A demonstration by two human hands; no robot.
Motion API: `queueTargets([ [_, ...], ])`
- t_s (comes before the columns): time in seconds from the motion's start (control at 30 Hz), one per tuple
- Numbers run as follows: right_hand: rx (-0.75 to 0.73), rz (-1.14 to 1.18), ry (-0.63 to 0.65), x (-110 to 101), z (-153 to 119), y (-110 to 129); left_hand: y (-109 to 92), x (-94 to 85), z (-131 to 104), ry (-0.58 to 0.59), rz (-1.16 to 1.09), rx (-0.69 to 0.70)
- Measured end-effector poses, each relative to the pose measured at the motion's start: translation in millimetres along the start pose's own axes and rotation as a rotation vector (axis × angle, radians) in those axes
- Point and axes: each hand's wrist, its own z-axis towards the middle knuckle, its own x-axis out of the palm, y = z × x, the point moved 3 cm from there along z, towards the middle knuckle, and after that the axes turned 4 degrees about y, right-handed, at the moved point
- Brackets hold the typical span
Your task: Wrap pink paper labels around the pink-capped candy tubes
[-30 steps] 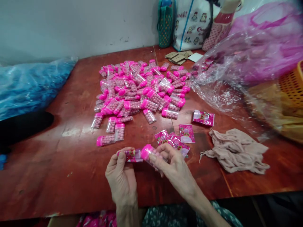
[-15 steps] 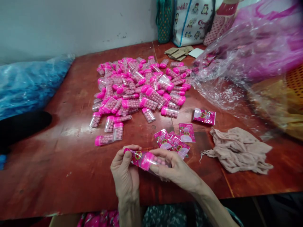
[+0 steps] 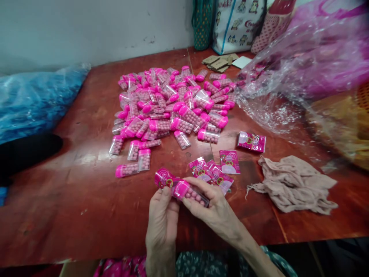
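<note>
Between thumb and fingers, my right hand [image 3: 211, 200] holds a clear candy container [image 3: 193, 195] of pink balls, its pink cap pointing left. My left hand [image 3: 164, 211] pinches a printed pink plastic sleeve [image 3: 165, 179] beside the cap. The sleeve's upper end stands clear of my left fingers; whether its lower end goes around the cap, I cannot tell. Just beyond my hands lie several flat printed sleeves [image 3: 201, 168], and one more single sleeve [image 3: 230, 161]. A large pile of similar capped containers [image 3: 161, 100] is spread across the middle of the table.
A stack of printed sleeves [image 3: 251, 142] and a crumpled beige cloth [image 3: 294, 184] lie on the right of the red table [image 3: 86, 215]. Clear plastic film [image 3: 268, 104] spreads behind them. A blue-filled bag [image 3: 34, 104] and a black object [image 3: 31, 152] are at left; cardboard pieces [image 3: 220, 62] lie at the back.
My left hand has shifted right and slightly down, closer to the cap. The sleeve now stands up above my left fingers instead of being covered at its end. My right hand still holds the container.
</note>
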Motion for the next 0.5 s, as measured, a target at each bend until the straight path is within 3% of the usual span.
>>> queueTargets([
  [0.2, 0.005, -0.154, -0.07, -1, -1, -3, 6, -1.9, 5, -0.065, -0.013, 0.01],
  [0.5, 0.081, 0.109, 0.031, -1, 4, -7, 17, 9.4, 3, 0.003, -0.081, -0.069],
])
